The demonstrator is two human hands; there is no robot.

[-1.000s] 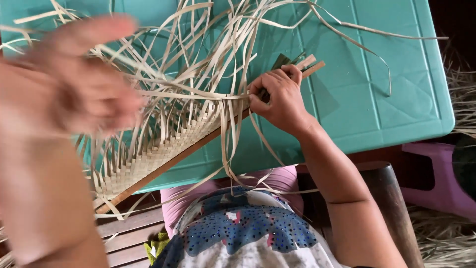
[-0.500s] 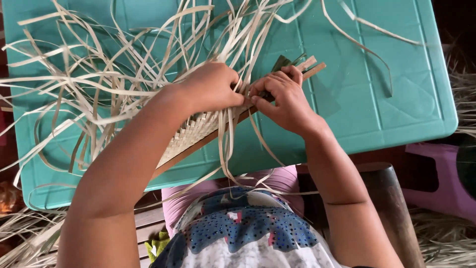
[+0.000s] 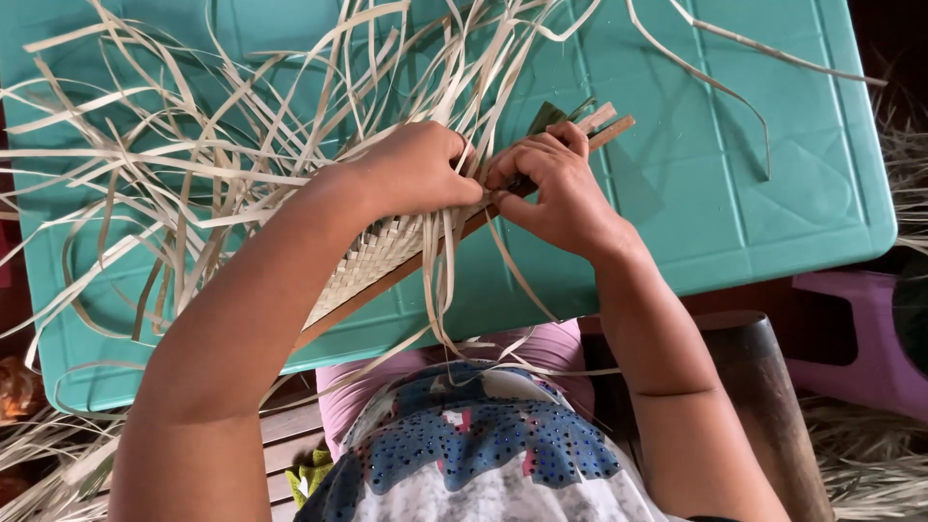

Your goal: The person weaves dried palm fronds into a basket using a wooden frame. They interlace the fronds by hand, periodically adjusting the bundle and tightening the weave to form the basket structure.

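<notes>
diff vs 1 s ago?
Left hand came down from near the camera onto the woven strip, closing on the strands beside the right hand. Right hand still pinches strands at the wooden slat. Table and strip unmoved.

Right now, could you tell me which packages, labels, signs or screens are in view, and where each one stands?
None in view: no package, label, sign or screen.
Only a teal plastic table with a heap of pale straw strips on it.
The left hand and right hand meet on a partly woven mat clamped along a wooden slat.
</notes>
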